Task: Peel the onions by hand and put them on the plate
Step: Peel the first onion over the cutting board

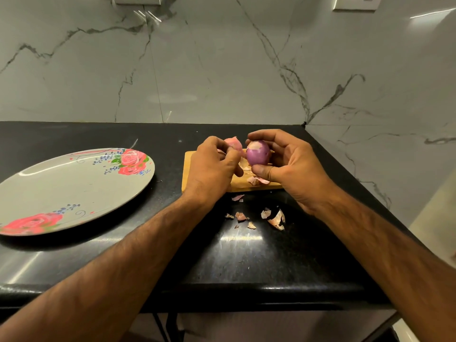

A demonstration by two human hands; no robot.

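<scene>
While the right hand [291, 166] curls its fingers and thumb around a purple onion [258, 153] above the wooden cutting board [190, 169], the left hand [213, 166] pinches a loose pink skin [234, 143]; the floral plate [74, 191] sits well left.

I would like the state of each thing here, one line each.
Onion: mostly peeled, gripped by the right hand.
Skin piece: pinched by the left hand.
Plate: flat on the counter, no onion on it.
Skin scraps: loose, on the cutting board and the counter.

Purple onion [258, 153], mostly peeled, held upright; flowered grey plate [74, 191] lies well left.
</scene>
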